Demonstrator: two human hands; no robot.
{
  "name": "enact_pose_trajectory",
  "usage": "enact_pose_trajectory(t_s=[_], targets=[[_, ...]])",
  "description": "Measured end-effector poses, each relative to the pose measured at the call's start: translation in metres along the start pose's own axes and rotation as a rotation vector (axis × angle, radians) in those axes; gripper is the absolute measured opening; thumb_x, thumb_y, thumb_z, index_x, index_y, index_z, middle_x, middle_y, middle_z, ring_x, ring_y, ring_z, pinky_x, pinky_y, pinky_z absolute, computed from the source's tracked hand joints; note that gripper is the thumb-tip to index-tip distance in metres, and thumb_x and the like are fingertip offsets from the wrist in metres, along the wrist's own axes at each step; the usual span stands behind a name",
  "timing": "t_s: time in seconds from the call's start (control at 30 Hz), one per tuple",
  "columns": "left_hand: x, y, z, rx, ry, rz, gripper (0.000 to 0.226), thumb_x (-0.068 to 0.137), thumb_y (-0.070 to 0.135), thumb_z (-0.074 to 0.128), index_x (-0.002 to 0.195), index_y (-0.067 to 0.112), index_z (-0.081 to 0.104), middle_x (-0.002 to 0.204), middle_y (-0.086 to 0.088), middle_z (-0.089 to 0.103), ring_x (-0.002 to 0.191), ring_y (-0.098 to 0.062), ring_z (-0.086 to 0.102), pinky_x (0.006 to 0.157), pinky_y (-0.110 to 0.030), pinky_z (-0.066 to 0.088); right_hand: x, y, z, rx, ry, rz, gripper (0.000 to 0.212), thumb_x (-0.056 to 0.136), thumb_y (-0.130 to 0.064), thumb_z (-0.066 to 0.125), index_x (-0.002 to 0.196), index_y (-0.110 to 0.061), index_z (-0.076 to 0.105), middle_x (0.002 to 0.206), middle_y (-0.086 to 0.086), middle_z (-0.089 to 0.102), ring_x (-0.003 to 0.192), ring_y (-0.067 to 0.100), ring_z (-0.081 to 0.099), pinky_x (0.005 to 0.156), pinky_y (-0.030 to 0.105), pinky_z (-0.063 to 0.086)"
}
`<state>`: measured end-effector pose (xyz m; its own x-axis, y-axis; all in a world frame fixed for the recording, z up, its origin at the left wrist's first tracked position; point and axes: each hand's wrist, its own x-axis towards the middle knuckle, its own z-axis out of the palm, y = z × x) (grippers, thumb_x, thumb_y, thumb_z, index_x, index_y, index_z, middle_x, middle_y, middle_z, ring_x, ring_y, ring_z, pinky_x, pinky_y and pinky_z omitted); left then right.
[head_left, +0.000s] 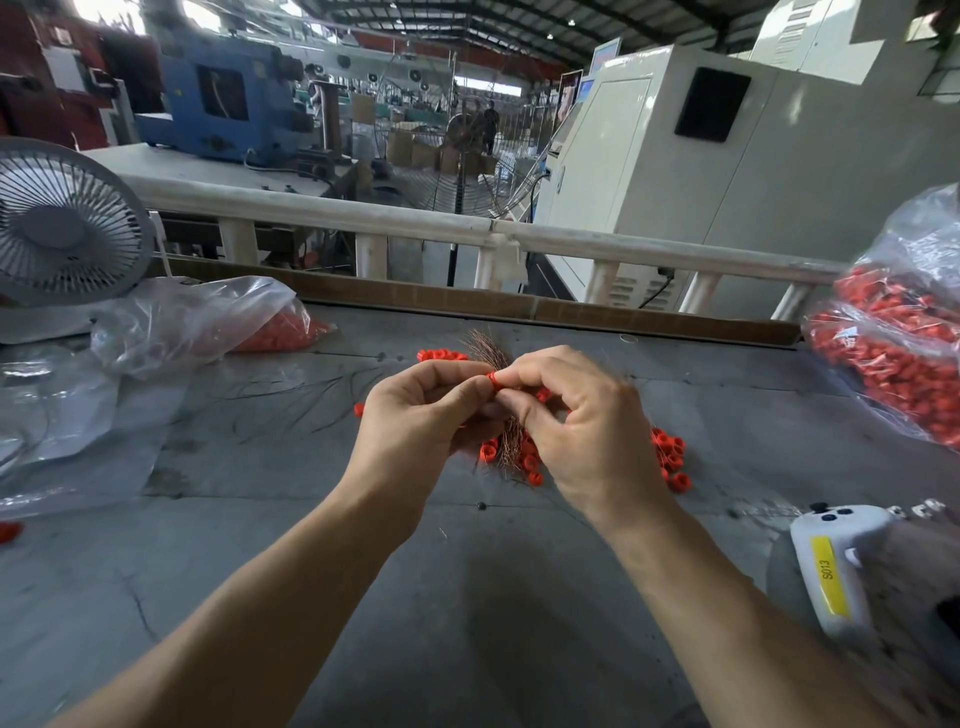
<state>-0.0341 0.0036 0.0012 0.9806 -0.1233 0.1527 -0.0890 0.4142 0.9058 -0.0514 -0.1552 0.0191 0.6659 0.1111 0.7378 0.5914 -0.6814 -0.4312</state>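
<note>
Both hands meet above the middle of the grey table. My left hand and my right hand pinch one small red plastic ring between their fingertips. My left hand also grips a bundle of thin copper wires that fans out behind the fingers and sticks out below the palm. Several loose red rings lie on the table under and beside my hands.
A clear bag of red rings lies at the left, a fuller bag at the right edge. A white fan stands far left. A white controller with a yellow label lies at the lower right. A cardboard strip lines the far edge.
</note>
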Motion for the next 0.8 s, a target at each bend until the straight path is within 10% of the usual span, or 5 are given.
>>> enact_pose_trajectory(t_s=[0.8], targets=[[-0.0041,-0.0017,0.0069,0.150,0.059,0.144,0.009,0.092,0.004,0.072,0.095,0.011,0.076,0.085,-0.011,0.079,0.079,-0.023,0.077,0.074,-0.027,0.061,-0.0012,-0.0053,0.0023,-0.127,0.069,0.004,0.008,0.088,-0.005,0.078,0.090,-0.013,0.078,0.089,-0.005,0.072,0.091,0.015,0.064,0.083,0.027,0.051]])
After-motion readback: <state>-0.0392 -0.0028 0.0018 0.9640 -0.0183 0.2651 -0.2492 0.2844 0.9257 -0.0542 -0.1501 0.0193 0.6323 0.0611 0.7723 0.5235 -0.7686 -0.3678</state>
